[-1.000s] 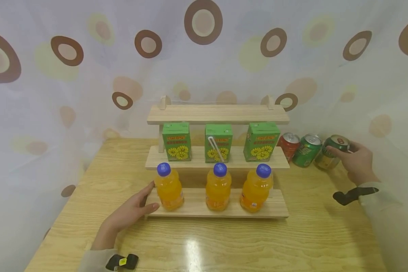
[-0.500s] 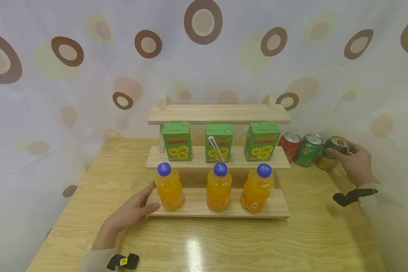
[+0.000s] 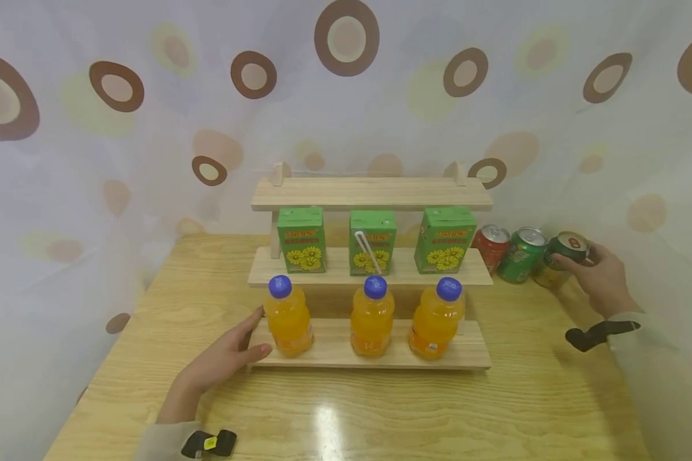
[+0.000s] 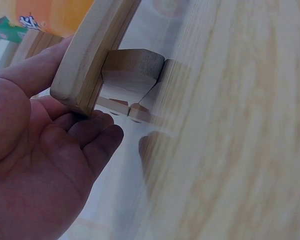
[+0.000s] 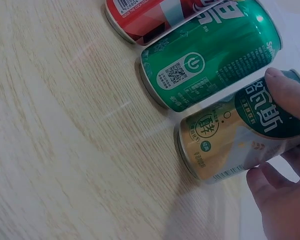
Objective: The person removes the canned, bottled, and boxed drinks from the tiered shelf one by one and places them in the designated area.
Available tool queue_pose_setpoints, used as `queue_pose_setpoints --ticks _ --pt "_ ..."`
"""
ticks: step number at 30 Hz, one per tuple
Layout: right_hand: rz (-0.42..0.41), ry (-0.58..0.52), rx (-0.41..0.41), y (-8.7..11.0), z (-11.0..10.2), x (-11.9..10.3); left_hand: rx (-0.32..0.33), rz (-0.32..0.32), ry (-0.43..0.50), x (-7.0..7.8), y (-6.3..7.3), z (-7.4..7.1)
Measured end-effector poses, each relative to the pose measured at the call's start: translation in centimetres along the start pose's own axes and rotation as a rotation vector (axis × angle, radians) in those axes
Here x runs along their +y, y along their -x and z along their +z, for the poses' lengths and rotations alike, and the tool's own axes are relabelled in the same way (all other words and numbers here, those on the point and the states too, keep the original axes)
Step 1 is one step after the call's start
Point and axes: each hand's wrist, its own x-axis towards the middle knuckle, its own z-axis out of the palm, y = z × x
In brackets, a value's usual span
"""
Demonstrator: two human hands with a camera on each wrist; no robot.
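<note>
My right hand (image 3: 602,278) grips a gold and dark-green drink can (image 5: 220,142) by its upper part, thumb on one side and fingers on the other. The can stands on the table, close beside a green can (image 5: 205,60). Beyond that is a red can (image 5: 150,20). At the far left end of the three-tier wooden shelf (image 3: 371,192), my left hand (image 3: 225,355) holds the lowest board (image 4: 85,65) between thumb and curled fingers. The nearest orange juice bottle (image 3: 288,323) with a blue cap stands just beside that hand.
Two more orange bottles (image 3: 371,323) stand on the lowest board. The middle board carries three green juice boxes (image 3: 300,240), one with a straw on its front. A patterned curtain (image 3: 346,115) hangs behind the wooden table (image 3: 392,410).
The gold and green can has tilted and shifted slightly left toward the green can, with my right hand moving along. My left hand stays at the shelf's end.
</note>
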Motion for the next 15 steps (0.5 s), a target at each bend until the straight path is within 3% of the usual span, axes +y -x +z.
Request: queue_pose_setpoints --ticks 7,15 --pt "0.005 -0.060 -0.006 0.8 -0.5 -0.5 0.000 -0.002 -0.005 0.1 0.0 0.0" --pt "-0.046 -0.098 0.005 2.1 -1.1 -1.8 -0.001 -0.014 -0.003 0.1 0.0 0.0"
